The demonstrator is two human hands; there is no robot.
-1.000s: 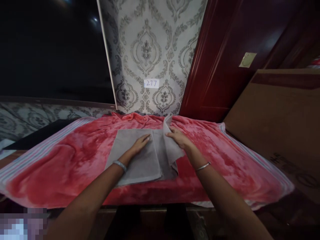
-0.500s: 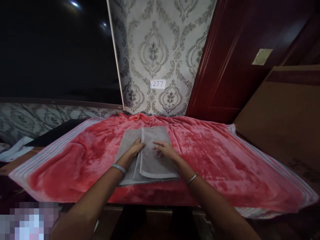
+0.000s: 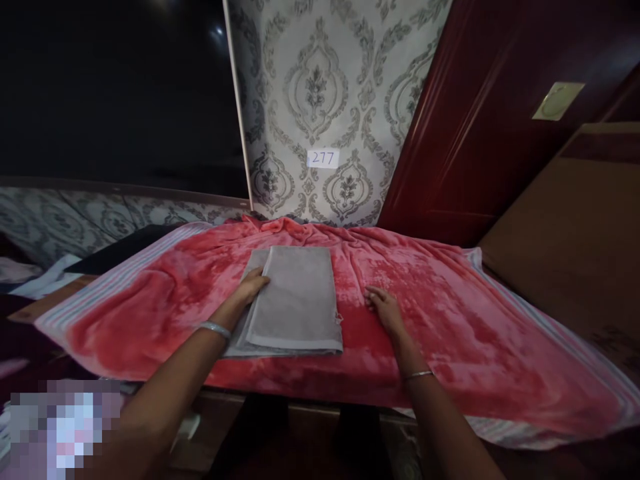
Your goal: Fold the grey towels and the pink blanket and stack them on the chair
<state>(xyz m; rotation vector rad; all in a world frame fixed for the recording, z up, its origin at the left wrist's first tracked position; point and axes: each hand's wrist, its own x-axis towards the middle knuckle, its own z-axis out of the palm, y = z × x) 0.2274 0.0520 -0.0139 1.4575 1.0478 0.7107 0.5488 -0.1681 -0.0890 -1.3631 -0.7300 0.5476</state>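
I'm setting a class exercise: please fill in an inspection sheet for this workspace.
Surface: red-pink blanket, striped at its sides, wrinkled at the far side
Things in work: grey cloth, folded, lower layer showing at left
Clutter: black flat object and white item, far left
Hands: left hand at the cloth's left fold, grip unclear; right hand off the cloth, holding nothing
Cables: nothing clearly seen
Surroundings: dark screen, patterned wall, "277" label, brown box

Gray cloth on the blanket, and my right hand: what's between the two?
In the head view, a strip of the red blanket shows between the gray cloth and your right hand.
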